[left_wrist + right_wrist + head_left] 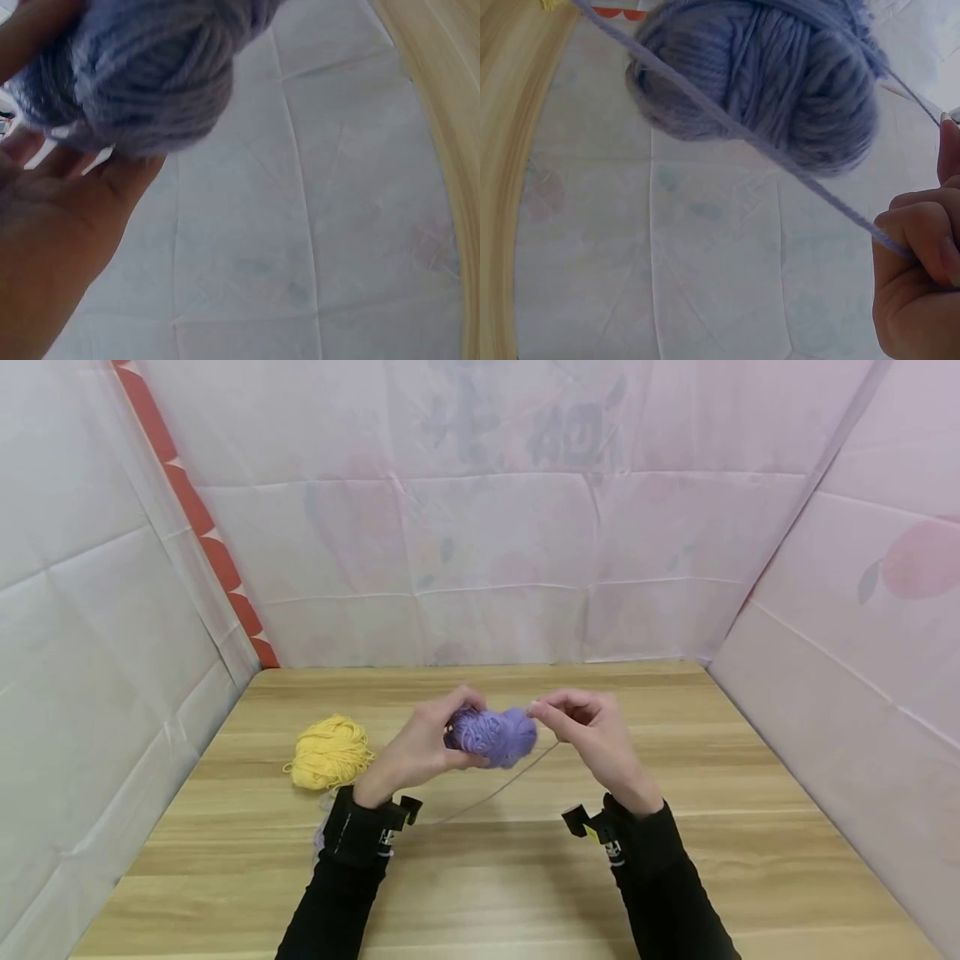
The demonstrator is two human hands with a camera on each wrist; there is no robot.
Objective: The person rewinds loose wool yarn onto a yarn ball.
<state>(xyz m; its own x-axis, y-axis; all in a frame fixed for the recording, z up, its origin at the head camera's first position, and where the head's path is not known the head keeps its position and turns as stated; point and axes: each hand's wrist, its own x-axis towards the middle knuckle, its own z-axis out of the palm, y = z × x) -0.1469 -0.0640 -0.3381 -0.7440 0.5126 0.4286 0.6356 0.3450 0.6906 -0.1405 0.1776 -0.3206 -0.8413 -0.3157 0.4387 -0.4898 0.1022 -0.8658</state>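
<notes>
At far left the yellow yarn rests on the table, just beside my left wrist. My left hand is partly closed, fingers and thumb curled round the left end of the purple ball, held above the table. A purple strand slants up rightward, passing into the curled fingers of my right hand; its thumb and forefinger pinch yarn at the ball's right end.

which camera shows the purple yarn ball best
Right wrist: the purple yarn ball looks large, its windings distinct, though cropped above. Head shows it small, partly covered by the left hand; left wrist shows it blurred and cropped.
</notes>
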